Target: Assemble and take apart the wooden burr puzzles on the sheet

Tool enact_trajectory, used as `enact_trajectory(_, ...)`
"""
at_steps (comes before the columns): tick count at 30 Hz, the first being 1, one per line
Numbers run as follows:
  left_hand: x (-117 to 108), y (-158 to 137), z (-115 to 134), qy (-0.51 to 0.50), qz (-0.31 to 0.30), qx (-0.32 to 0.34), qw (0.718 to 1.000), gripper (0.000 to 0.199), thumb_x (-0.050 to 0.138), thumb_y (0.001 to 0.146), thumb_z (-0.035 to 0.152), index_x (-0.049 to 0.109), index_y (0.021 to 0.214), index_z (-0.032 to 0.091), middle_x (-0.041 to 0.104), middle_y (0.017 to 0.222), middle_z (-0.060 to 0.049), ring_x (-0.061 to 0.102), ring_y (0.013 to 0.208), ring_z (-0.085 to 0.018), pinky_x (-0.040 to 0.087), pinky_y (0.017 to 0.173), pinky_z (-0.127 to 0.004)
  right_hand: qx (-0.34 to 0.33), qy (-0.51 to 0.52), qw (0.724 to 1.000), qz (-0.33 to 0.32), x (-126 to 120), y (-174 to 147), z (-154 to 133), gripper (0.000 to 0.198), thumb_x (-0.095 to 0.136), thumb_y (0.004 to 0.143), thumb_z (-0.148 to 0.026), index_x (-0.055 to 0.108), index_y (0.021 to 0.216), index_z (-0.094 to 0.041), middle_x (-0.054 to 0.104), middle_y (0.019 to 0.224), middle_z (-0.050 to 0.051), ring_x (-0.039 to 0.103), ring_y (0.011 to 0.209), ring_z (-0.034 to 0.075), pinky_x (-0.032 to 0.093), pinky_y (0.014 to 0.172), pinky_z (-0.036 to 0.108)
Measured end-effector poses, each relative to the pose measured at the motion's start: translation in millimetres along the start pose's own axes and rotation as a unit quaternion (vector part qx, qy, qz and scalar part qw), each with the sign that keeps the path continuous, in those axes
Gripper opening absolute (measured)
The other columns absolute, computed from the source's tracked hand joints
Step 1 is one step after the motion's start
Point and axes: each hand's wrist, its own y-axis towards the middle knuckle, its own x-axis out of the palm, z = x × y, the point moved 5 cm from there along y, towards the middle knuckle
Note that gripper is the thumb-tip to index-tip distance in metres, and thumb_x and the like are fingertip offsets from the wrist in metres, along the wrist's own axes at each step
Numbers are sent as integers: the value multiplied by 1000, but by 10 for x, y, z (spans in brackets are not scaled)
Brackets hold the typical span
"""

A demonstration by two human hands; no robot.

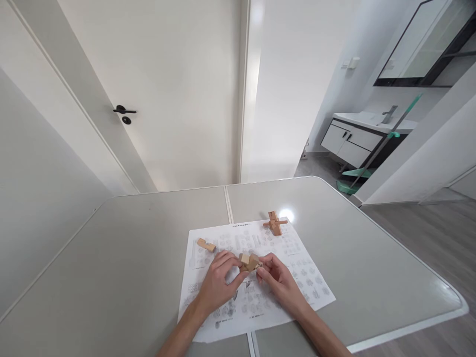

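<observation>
Between my two hands is a small cluster of wooden puzzle pieces [250, 261], held just over the printed sheet. My left hand [219, 277] grips its left side between thumb and fingers. On the right side, my right hand [277, 277] pinches it with thumb and forefinger. A loose notched wooden piece [206, 245] lies on the sheet beyond my left hand. Farther back, at the sheet's top right, sits a cross-shaped wooden puzzle [275, 224] of interlocked pieces. The white instruction sheet [197, 329] carries rows of small printed diagrams. My fingers hide part of the held pieces.
The grey table [111, 277] has a pale rim and a seam down its middle. Behind it stands a white door [178, 99] with a black handle [124, 110]. At the right are a washbasin cabinet [351, 139] and a green dustpan [345, 187].
</observation>
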Motion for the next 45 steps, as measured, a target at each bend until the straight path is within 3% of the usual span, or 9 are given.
enact_trajectory(10,4,6,43,-30,-7,-19,999,17,61,99,29,62,84,22,68,82,-4,62,84,-22,52,83,-39,-44,-94,993,60,-47,-4,94,34,70,94,-50,66,115,-24,65,90,5,61,86,25,51,82,38)
enact_trajectory(14,11,10,54,-64,-15,-40,997,17,61,99,30,63,84,22,69,82,-4,63,84,-21,53,80,-37,-63,-154,982,94,-66,-10,48,33,70,93,-51,70,112,-23,66,86,6,61,80,25,52,78,38)
enact_trajectory(19,-48,18,39,-54,9,-52,997,18,62,98,31,62,82,22,68,80,-3,64,82,-20,53,78,-35,-64,-154,976,137,-108,-14,49,37,73,90,-54,72,108,-22,67,85,7,63,81,26,52,75,37)
enact_trajectory(26,-441,25,-145,111,128,-47,984,22,62,97,31,58,76,23,67,73,0,63,75,-18,51,82,-34,-50,-175,974,137,-106,-8,57,36,71,91,-55,71,108,-23,69,86,9,63,81,27,51,70,37)
enact_trajectory(32,-889,-96,-434,312,240,-160,905,34,60,92,40,48,65,24,64,66,0,62,69,-18,48,73,-31,-72,-217,970,85,133,250,-82,29,68,93,-51,69,105,-24,71,85,7,64,73,25,52,68,38)
enact_trajectory(38,-1013,-169,-636,401,186,-286,850,40,58,88,42,37,60,23,59,62,1,58,65,-19,38,64,-29,-126,-349,927,60,504,689,-121,9,59,94,-28,63,100,-24,72,91,4,67,74,22,50,68,34)
enact_trajectory(45,-949,-183,-699,357,89,-391,844,44,58,87,47,37,58,22,58,62,1,54,60,-18,29,56,-28,-132,-458,877,55,768,967,22,4,58,93,-20,59,96,-24,71,94,3,68,75,20,45,64,29)
